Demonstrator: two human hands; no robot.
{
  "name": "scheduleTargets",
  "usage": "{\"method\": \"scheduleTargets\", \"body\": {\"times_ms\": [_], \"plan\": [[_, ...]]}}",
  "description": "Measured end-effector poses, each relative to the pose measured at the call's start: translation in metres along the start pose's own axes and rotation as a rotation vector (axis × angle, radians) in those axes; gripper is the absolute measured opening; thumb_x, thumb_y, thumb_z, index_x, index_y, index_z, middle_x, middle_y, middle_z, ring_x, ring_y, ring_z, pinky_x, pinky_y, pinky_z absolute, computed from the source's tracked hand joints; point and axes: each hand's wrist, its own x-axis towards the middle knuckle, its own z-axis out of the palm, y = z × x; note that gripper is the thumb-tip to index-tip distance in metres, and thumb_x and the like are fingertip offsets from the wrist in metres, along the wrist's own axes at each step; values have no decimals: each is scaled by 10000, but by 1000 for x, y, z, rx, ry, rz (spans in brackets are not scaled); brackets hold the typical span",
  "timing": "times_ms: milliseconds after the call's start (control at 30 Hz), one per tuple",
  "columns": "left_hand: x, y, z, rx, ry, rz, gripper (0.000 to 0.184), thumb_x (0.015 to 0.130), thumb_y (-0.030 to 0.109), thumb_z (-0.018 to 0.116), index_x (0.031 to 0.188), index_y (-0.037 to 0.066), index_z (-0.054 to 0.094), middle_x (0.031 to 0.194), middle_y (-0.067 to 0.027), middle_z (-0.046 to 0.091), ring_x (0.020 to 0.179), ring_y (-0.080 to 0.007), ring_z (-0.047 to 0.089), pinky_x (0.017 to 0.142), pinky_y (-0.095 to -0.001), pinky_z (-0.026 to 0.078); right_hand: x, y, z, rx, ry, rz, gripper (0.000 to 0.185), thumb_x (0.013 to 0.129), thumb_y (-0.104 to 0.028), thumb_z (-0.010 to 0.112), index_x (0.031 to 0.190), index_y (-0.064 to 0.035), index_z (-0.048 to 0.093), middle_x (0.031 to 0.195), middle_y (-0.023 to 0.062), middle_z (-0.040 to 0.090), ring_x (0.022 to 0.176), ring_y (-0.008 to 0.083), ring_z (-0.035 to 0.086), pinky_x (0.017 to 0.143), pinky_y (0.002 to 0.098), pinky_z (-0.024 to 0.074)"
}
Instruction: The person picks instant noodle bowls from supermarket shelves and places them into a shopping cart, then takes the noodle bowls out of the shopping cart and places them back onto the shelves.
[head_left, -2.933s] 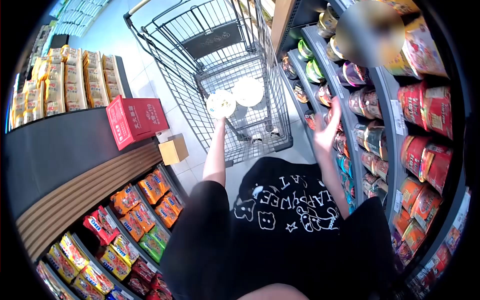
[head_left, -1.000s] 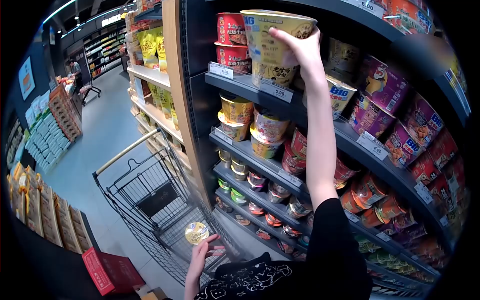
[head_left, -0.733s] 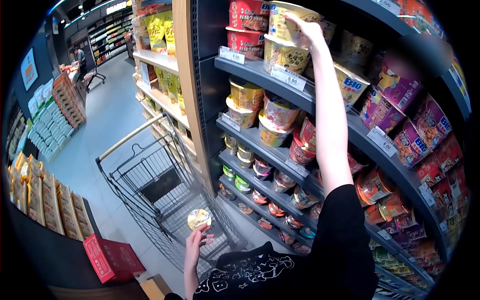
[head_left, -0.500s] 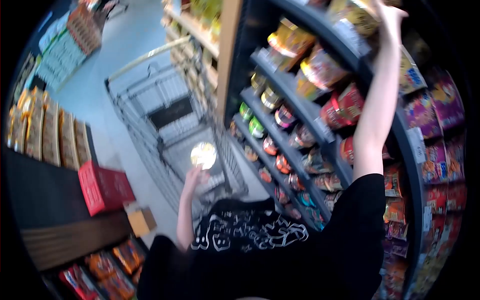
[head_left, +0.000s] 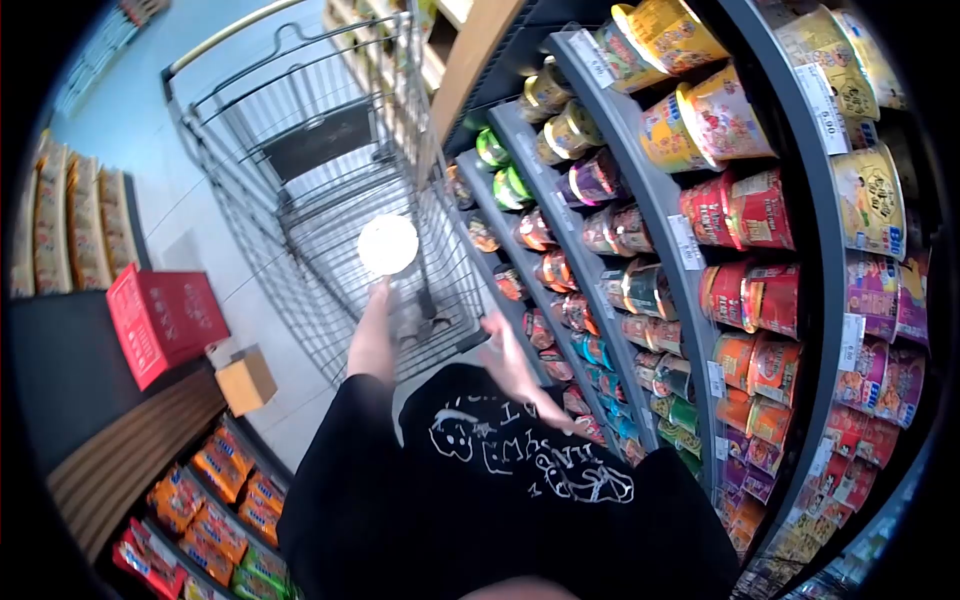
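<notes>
My left hand [head_left: 378, 305] is over the shopping cart [head_left: 300, 215], its fingers smeared by motion. It is at the near edge of a round noodle tub [head_left: 388, 244], whose top is washed out to bright white; any print on it cannot be read. Beside the cart's near right corner, my right hand [head_left: 508, 362] is open and holds nothing, its fingers blurred. The shelves to the right carry rows of instant noodle tubs, among them yellow ones [head_left: 722, 118] and red ones [head_left: 752, 298].
Tiered shelf edges [head_left: 640, 190] with price tags run close along my right. On the left stand a red box [head_left: 165, 318], a small cardboard box [head_left: 246, 382] and a rack of orange packets [head_left: 212, 530]. Pale floor tiles [head_left: 215, 215] lie left of the cart.
My right arm has come down from the upper shelf to beside the cart. My left hand and the tub sit slightly higher and further left in view. The view has shifted, showing more shelf.
</notes>
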Motion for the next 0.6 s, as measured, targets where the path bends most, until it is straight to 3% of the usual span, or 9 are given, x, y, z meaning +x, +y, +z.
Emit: {"method": "scheduleTargets", "body": {"times_ms": [33,100,233,300,467,567,600], "plan": [[1,5,6,-62,0,23,399,780,359,617,975,15,562,769,-77,578,552,-165,468,448,-325,371,-7,8,2,-59,-11,-49,665,767,-5,564,1331,-45,213,1249,144,443,1160,259,428,953,356,337],[4,6,21,-188,-12,61,385,792,356,607,972,18,563,752,-72,576,526,-160,453,431,-318,360,-21,17,0,-7,-44,88,660,787,-53,562,1343,-79,207,1234,146,461,1140,281,444,923,359,357],[7,5,31,-367,-34,123,361,817,350,588,967,22,567,719,-62,573,475,-152,421,396,-303,337,-38,30,-2,-49,-38,160,641,812,-90,543,1348,-99,192,1235,146,462,1121,305,458,905,378,375],[-4,18,24,-278,-42,25,306,861,313,543,988,35,560,734,-59,577,473,-148,413,397,-285,330,-40,31,-3,-40,5,202,622,814,-68,540,1341,-95,212,1228,133,467,1154,265,446,947,404,371],[-13,25,-4,-211,-121,14,257,867,245,545,983,16,549,724,-52,580,447,-117,393,384,-286,320,-37,32,6,19,85,250,607,812,-38,531,1333,-98,226,1207,131,480,1132,263,463,936,395,382],[-24,24,-32,-415,-234,199,283,885,220,501,767,-24,580,612,-45,572,566,-114,509,522,-257,404,-26,41,18,23,77,199,640,789,-48,561,1331,-88,222,1216,147,467,1132,286,456,939,387,371],[-48,29,-53,-299,-294,271,280,886,225,506,749,-11,567,611,-32,556,553,-99,497,502,-234,384,-22,43,20,-3,52,167,679,769,-70,592,1332,-75,212,1232,163,450,1145,304,440,947,383,354]]}}
